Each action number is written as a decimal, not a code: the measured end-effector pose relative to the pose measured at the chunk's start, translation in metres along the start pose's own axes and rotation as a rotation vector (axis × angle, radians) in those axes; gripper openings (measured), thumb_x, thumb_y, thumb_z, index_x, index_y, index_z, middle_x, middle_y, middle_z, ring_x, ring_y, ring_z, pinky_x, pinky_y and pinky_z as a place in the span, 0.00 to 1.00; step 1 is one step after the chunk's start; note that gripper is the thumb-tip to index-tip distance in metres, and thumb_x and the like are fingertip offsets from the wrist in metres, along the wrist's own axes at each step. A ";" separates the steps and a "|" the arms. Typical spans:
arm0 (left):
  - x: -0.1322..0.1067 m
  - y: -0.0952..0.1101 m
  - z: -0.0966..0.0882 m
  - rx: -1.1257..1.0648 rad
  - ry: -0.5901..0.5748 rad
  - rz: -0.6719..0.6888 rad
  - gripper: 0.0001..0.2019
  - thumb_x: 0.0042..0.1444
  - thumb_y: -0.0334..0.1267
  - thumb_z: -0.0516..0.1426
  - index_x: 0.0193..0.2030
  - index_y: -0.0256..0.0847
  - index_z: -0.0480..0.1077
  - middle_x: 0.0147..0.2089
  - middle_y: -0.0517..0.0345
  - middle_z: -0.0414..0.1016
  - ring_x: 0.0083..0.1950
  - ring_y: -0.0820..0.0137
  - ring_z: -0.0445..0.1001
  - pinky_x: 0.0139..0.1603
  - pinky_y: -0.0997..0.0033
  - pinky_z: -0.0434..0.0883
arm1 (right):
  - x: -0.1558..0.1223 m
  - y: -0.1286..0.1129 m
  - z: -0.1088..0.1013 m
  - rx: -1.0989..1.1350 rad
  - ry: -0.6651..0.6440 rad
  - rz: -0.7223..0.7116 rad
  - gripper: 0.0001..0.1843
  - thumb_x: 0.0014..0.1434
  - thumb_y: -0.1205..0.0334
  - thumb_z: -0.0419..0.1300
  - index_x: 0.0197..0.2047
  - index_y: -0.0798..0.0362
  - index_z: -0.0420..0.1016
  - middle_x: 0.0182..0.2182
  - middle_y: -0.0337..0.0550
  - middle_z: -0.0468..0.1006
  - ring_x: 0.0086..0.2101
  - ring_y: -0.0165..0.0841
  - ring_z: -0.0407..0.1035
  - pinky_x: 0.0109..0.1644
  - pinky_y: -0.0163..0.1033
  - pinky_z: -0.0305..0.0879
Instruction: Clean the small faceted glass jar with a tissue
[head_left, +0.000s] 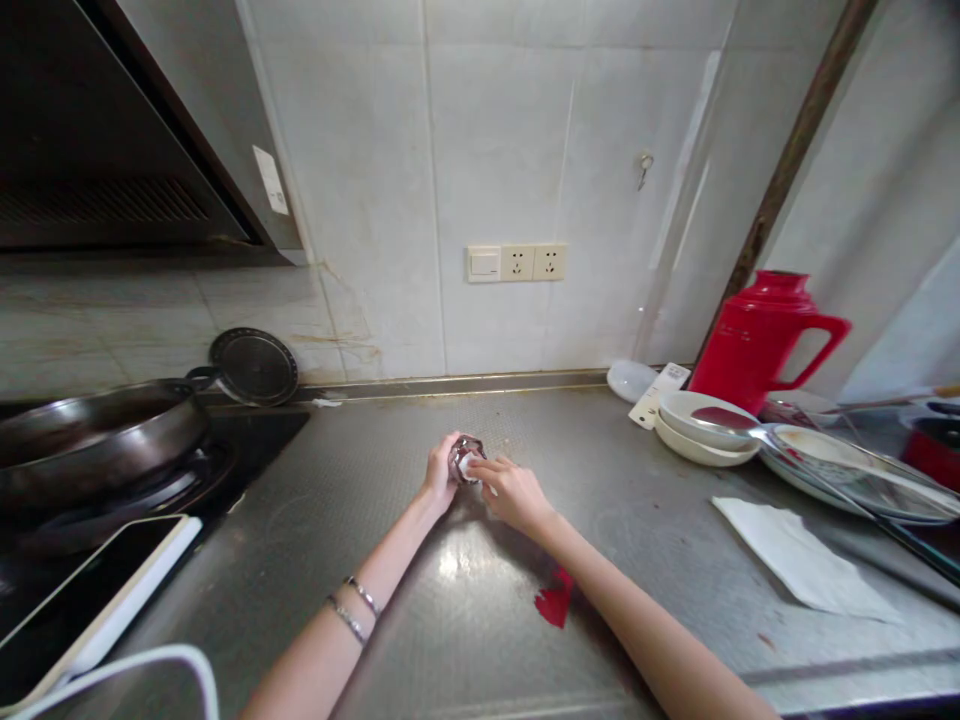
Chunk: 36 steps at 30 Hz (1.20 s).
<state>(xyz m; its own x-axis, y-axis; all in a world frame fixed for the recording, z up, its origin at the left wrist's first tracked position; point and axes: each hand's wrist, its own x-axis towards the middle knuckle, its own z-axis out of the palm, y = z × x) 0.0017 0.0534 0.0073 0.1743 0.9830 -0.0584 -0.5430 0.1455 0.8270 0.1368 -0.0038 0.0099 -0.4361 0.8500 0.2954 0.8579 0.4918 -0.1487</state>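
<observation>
Brown vessel: you are having the small, glossy brown vessel (467, 444) out in front of you, at or just above the metal counter (375, 430); whether its base is touching, I cannot tell.
Left hand: your left hand (441, 468) is curling around the vessel's left side, fingers closing in as far as its wall allows; the far fingertips are hiding.
Right hand: your right hand (519, 492) is reaching in from the right, fingers bunching together and pressing on a white wad (469, 466) at the vessel's mouth; how tightly they are pinching it, I cannot tell.
Handling, vessel: it is looking stiff and fairly light, probably glass or hard plastic; the shine is suggesting a slippery wall, and if glass, one that is chipping easily.
Handling, wad: it is appearing soft and thin, likely tissue, probably tearing under hard rubbing.
Best hold: the outer wall is offering the safest purchase, palm wrapping the side, fingers staying low and leaving the mouth free.
Nearby: a red scrap (553, 602) is lying beside your right forearm; a white sheet (799, 555) is lying farther right, below the stacked bowls (709, 452).
</observation>
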 end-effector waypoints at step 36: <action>0.006 0.008 -0.022 -0.010 -0.178 -0.417 0.15 0.55 0.42 0.54 0.37 0.30 0.74 0.22 0.56 0.74 0.18 0.72 0.69 0.19 0.75 0.61 | -0.001 0.014 -0.007 -0.192 -0.031 -0.229 0.15 0.66 0.68 0.45 0.48 0.49 0.70 0.56 0.44 0.70 0.42 0.34 0.74 0.37 0.34 0.67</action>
<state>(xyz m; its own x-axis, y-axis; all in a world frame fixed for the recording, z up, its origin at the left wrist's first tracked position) -0.0199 0.0628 0.0012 0.5182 0.8055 -0.2875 -0.4041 0.5268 0.7477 0.1512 0.0013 0.0138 -0.6294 0.7282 0.2712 0.7710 0.6288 0.1009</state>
